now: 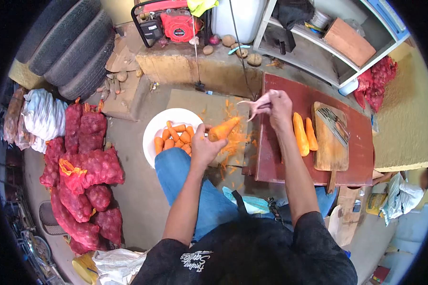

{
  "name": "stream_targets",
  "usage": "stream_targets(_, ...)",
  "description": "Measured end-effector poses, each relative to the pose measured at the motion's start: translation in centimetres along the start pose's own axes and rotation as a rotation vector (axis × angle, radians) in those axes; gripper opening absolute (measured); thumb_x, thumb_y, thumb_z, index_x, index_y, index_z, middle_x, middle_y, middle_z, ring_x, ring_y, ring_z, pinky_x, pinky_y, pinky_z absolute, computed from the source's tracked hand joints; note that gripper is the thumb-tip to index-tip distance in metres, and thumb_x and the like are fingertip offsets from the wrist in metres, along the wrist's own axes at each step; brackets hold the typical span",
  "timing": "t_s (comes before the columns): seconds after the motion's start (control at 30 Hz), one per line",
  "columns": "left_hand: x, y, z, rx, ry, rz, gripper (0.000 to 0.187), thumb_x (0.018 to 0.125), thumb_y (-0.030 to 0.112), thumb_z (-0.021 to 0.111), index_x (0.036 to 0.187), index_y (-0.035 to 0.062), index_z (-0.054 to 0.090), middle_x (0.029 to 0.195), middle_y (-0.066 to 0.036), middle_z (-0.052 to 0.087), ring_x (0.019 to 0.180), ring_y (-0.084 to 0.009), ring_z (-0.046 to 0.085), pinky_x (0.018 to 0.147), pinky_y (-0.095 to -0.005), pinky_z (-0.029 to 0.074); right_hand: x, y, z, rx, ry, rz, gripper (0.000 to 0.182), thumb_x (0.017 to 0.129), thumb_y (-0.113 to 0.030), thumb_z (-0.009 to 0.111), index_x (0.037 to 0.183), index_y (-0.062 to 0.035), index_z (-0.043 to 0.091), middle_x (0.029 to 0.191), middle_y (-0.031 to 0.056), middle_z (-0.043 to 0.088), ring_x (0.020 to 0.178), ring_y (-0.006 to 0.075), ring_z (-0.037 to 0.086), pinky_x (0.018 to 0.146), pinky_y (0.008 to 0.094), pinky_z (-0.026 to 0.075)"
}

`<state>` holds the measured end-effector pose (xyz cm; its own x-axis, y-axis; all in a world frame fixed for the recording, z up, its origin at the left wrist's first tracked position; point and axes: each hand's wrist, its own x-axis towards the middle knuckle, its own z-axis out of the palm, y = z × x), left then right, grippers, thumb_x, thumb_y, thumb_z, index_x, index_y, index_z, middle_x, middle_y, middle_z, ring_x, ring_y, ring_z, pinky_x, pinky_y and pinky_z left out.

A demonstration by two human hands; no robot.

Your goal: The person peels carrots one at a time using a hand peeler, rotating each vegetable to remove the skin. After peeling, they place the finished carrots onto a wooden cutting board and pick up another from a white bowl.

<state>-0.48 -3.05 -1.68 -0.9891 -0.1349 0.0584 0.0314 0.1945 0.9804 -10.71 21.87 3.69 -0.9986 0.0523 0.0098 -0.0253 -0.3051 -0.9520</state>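
My left hand [206, 146] is wrapped round a large orange carrot [225, 128], its tapered end pointing up to the right. In my right hand [279, 108] is a pinkish Y-shaped peeler [256, 104], held just above and right of the carrot's tip, apart from it. Orange peelings [232, 147] are strewn on the cardboard [185, 100] below. Left of my left hand, a white basin [152, 128] holds several carrots [179, 135]. On the red table [285, 166] by my right forearm lie two carrots, a larger one [300, 135] and a smaller one [311, 133].
A wooden cutting board [330, 159] with metal blades [334, 124] on it lies on the table. Red mesh sacks [90, 171] are piled at the left, below stacked tyres [76, 47]. A red generator [178, 27] and a white shelf [314, 42] stand at the back.
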Motion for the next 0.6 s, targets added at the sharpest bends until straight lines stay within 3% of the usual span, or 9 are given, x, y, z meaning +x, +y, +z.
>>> stream_targets(0.03,0.3,0.5,-0.1,0.034,-0.005,0.013,0.048,0.068,0.013,0.085,0.104,-0.0031,0.057,0.096,-0.012,0.066,0.083,-0.0210,0.068,0.073,-0.0326,0.056,-1.6,-0.4,2.1,-0.014,0.012,0.006,0.021,0.104,-0.019,0.050,0.099,0.0014,0.051,0.078,0.0173,0.068,0.061,0.0263,0.071,0.051,0.0349,0.061)
stream_targets(0.07,0.4,1.4,-0.2,-0.139,-0.042,-0.094,0.047,0.070,0.011,0.084,0.105,-0.0033,0.056,0.096,-0.012,0.065,0.081,-0.0201,0.069,0.070,-0.0314,0.057,-2.7,-0.3,2.9,-0.007,-0.125,0.007,0.020,0.104,-0.019,0.051,0.099,0.0005,0.050,0.080,0.0177,0.068,0.061,0.0263,0.071,0.051,0.0349,0.061)
stream_targets(0.13,0.4,2.9,-0.3,-0.480,-0.120,-0.310,0.047,0.074,0.007,0.083,0.108,-0.0037,0.053,0.096,-0.011,0.064,0.076,-0.0183,0.069,0.064,-0.0292,0.059,-2.1,1.3,2.2,-0.087,-0.091,0.109,0.020,0.104,-0.018,0.051,0.101,0.0013,0.049,0.079,0.0182,0.068,0.060,0.0266,0.070,0.050,0.0354,0.061)
stream_targets(0.2,0.2,1.9,-0.1,-0.500,-0.135,-0.267,0.044,0.077,0.004,0.080,0.108,-0.0029,0.051,0.094,-0.012,0.066,0.071,-0.0191,0.070,0.062,-0.0324,0.062,0.0,2.4,-0.3,-0.003,0.142,0.095,0.021,0.104,-0.018,0.050,0.103,0.0027,0.049,0.078,0.0186,0.068,0.059,0.0262,0.070,0.050,0.0357,0.061)
stream_targets(0.27,0.3,1.7,-0.3,-0.524,-0.134,-0.255,0.042,0.079,0.002,0.079,0.109,-0.0024,0.049,0.093,-0.013,0.067,0.069,-0.0198,0.070,0.062,-0.0342,0.064,0.1,1.6,-1.1,0.045,0.174,0.014,0.021,0.104,-0.018,0.049,0.103,0.0034,0.049,0.078,0.0188,0.068,0.060,0.0258,0.070,0.051,0.0346,0.062)
stream_targets(0.4,0.4,1.9,-0.8,-0.631,-0.148,-0.321,0.042,0.080,0.004,0.077,0.109,-0.0016,0.047,0.094,-0.014,0.067,0.070,-0.0216,0.071,0.062,-0.0358,0.065,-2.6,0.7,2.3,-0.034,-0.134,0.060,0.023,0.104,-0.019,0.050,0.102,0.0037,0.051,0.080,0.0191,0.068,0.062,0.0255,0.071,0.052,0.0342,0.062)
stream_targets(0.53,0.3,2.2,-0.8,-0.724,-0.173,-0.378,0.042,0.080,0.005,0.076,0.108,-0.0011,0.045,0.096,-0.015,0.066,0.069,-0.0242,0.071,0.063,-0.0379,0.065,0.4,0.7,-1.7,0.088,0.069,0.026,0.020,0.103,-0.018,0.052,0.101,0.0021,0.052,0.079,0.0169,0.067,0.064,0.0258,0.072,0.052,0.0351,0.062)
stream_targets(0.6,0.4,2.1,-0.9,-0.751,-0.148,-0.392,0.041,0.083,0.008,0.074,0.109,-0.0010,0.044,0.096,-0.017,0.064,0.068,-0.0278,0.071,0.060,-0.0365,0.065,-0.8,-0.5,-0.7,0.051,-0.035,0.001,0.023,0.105,-0.020,0.049,0.099,0.0028,0.053,0.081,0.0183,0.069,0.064,0.0261,0.072,0.055,0.0352,0.063)
